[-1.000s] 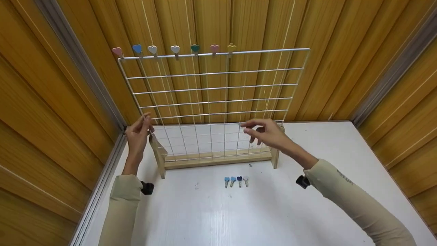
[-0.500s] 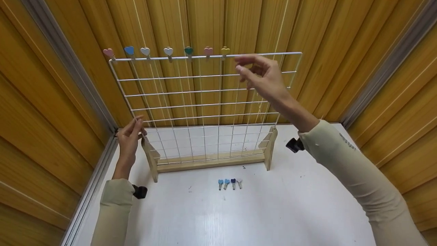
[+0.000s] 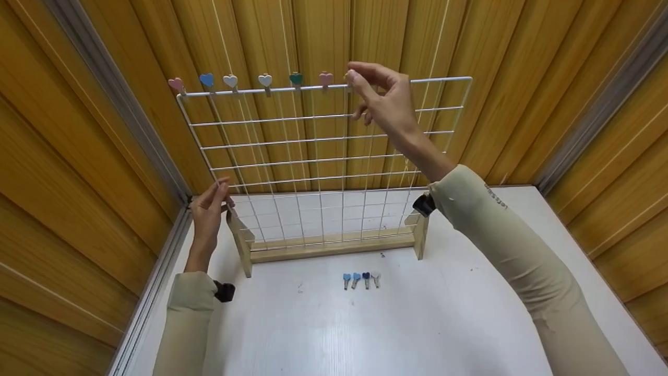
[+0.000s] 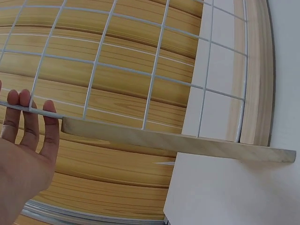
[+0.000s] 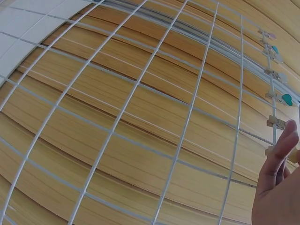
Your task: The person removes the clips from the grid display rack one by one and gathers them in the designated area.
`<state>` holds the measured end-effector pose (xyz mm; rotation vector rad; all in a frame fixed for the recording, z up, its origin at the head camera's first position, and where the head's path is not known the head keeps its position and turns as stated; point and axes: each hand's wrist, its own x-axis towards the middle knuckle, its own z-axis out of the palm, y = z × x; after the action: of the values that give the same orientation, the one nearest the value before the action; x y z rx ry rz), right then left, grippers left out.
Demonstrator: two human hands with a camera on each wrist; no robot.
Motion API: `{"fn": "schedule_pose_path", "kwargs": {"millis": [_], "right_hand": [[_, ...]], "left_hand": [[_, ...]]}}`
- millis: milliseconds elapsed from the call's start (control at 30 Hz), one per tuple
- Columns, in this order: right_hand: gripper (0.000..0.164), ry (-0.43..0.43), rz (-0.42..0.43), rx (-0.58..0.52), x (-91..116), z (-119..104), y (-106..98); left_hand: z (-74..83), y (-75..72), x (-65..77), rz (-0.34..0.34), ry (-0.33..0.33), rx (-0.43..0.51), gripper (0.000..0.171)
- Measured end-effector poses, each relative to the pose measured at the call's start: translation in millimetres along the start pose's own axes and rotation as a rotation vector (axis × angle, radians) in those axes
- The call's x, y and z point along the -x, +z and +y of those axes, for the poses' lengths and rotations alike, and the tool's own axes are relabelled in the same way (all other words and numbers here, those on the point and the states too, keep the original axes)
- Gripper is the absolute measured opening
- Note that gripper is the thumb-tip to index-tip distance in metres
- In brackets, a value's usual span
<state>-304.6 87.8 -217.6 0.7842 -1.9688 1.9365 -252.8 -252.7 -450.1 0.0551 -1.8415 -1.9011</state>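
A white wire grid [image 3: 438, 80] stands upright in a wooden stand [image 3: 334, 249]. Along its top rail sit several small heart clothespins, among them a green one [image 3: 296, 78], a pink one [image 3: 325, 78] and a blue one [image 3: 207, 79]. My right hand [image 3: 389, 99] pinches the yellow heart clothespin [image 5: 294, 156] on that rail between thumb and forefinger, mostly covering it in the head view. My left hand [image 3: 207, 206] holds the grid's left side wire just above the stand; its fingertips curl over the wire in the left wrist view.
On the white table [image 3: 334, 334] before the stand lies a short row of heart clothespins: light blue [image 3: 346, 281], another light blue [image 3: 356, 280], dark blue [image 3: 366, 279] and white [image 3: 376, 279]. Yellow wood-grain panels [image 3: 313, 31] rise behind and at both sides.
My right hand has risen from low in front of the grid to the top rail, then moved left onto the yellow clothespin. My left hand keeps its hold on the side wire.
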Motion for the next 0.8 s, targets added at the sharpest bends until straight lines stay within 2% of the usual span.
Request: {"fn": "schedule_pose_path", "kwargs": {"millis": [167, 467, 800], "right_hand": [[0.025, -0.025, -0.034, -0.034, -2, 4, 1], [0.024, 0.0, 0.007, -0.138, -8, 8, -3], [0.022, 0.008, 0.127, -0.197, -8, 13, 14]], "left_hand": [[-0.7, 1.3, -2.2, 0.022, -0.003, 0.003, 0.023], [3.1, 1.8, -4.8, 0.011, -0.009, -0.026, 0.026], [6.1, -6.7, -2.7, 0.029, -0.008, -0.015, 0.023]]}}
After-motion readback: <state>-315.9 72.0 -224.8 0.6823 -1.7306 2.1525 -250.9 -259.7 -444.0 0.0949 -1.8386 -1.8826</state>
